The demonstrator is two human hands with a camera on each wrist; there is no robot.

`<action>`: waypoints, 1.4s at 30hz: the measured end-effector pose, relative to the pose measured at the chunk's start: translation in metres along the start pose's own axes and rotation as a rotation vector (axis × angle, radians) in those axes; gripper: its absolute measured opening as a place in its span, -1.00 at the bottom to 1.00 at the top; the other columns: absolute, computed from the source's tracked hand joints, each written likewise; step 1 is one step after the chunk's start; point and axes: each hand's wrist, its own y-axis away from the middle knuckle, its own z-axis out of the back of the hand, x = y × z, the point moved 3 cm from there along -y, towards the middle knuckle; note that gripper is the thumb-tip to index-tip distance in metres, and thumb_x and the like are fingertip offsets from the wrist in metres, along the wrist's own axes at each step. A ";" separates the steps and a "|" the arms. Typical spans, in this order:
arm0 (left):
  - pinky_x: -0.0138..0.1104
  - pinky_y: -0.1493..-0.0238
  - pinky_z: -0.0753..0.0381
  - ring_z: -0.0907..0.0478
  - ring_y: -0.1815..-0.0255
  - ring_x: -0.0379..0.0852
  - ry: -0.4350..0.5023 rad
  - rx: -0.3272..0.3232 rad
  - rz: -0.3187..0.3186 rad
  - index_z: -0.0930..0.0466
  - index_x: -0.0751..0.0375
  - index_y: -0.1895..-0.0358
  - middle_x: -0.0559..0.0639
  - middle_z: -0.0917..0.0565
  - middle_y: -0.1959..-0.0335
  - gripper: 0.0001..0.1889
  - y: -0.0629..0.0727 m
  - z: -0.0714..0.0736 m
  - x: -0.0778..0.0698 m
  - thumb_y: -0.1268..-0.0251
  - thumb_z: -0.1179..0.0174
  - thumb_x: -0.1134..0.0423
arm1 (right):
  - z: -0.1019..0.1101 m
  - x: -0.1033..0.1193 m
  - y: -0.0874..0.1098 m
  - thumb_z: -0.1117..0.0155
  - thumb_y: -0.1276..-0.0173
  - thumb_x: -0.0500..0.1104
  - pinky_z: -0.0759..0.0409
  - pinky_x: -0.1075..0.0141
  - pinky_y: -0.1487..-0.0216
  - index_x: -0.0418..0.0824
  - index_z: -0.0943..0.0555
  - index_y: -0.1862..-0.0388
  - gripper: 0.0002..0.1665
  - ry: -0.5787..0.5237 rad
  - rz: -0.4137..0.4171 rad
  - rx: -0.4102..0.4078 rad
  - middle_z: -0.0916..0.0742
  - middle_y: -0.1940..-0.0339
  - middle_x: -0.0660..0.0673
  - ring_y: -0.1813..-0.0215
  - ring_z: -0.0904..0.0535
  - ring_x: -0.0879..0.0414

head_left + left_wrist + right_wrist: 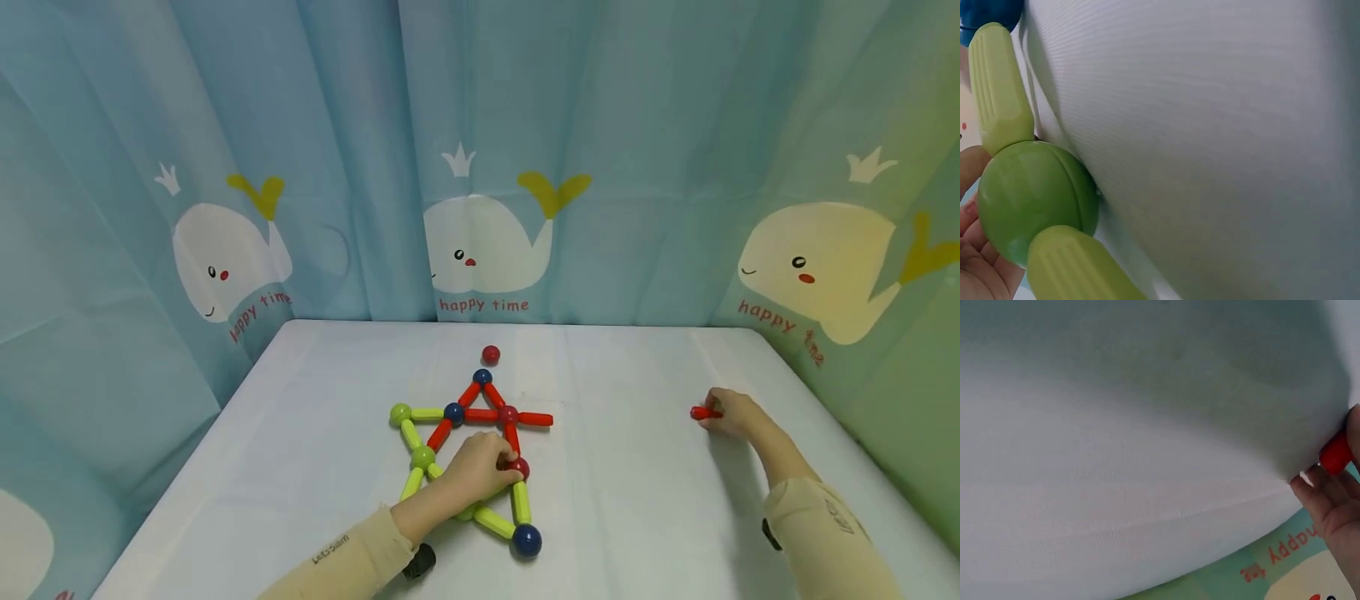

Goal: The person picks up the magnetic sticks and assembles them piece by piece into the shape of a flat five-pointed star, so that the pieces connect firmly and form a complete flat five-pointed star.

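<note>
A flat figure of red and light-green rods joined by balls lies mid-table. My left hand point(478, 465) reaches over it and holds a red ball point(522, 470) at its right side. That ball links a red rod above to a light-green rod point(522, 503) below, which ends at a dark blue ball point(527, 540). Part of the figure is hidden under the left hand and forearm. In the left wrist view a green ball point(1038, 200) sits between two light-green rods. Far to the right, my right hand point(733, 413) pinches a short red rod point(702, 412), also visible as a red end point(1336, 454).
One loose red ball point(491, 355) lies just beyond the figure's top blue ball point(482, 378). A red rod point(536, 419) sticks out to the right of the figure. A curtain point(637, 167) with whale prints hangs behind the white table point(622, 500).
</note>
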 end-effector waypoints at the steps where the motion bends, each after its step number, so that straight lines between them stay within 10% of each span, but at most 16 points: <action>1: -0.49 0.34 -0.44 -0.42 0.42 -0.29 -0.005 0.000 0.002 -0.71 0.22 0.28 -0.10 -0.64 0.44 -0.81 -0.001 0.000 0.000 -0.05 -0.38 0.22 | -0.001 0.001 0.000 -0.35 -0.07 -0.32 -0.44 0.03 0.29 -0.44 -0.41 0.39 -0.71 0.006 -0.002 -0.014 -0.58 0.47 -0.31 0.40 -0.44 -0.10; 24: -0.46 0.31 -0.43 -0.40 0.37 -0.26 -0.041 0.013 -0.003 -0.71 0.21 0.23 -0.09 -0.64 0.39 -0.79 0.001 -0.001 0.003 -0.10 -0.35 0.19 | -0.027 0.074 0.009 -0.41 -0.01 -0.42 -0.55 0.23 0.34 -0.27 -0.57 0.36 -0.77 -0.061 0.338 -0.269 -0.70 0.43 -0.08 0.39 -0.55 0.11; 42: -0.44 0.29 -0.46 -0.43 0.38 -0.23 -0.054 0.013 -0.009 -0.71 0.22 0.28 -0.07 -0.66 0.41 -0.80 -0.003 -0.001 0.002 -0.07 -0.37 0.19 | -0.052 0.175 0.012 -0.34 -0.18 -0.29 -0.62 0.34 0.19 -0.22 -0.57 0.23 -0.82 -0.265 0.498 0.090 -0.71 0.29 -0.03 0.27 -0.56 0.24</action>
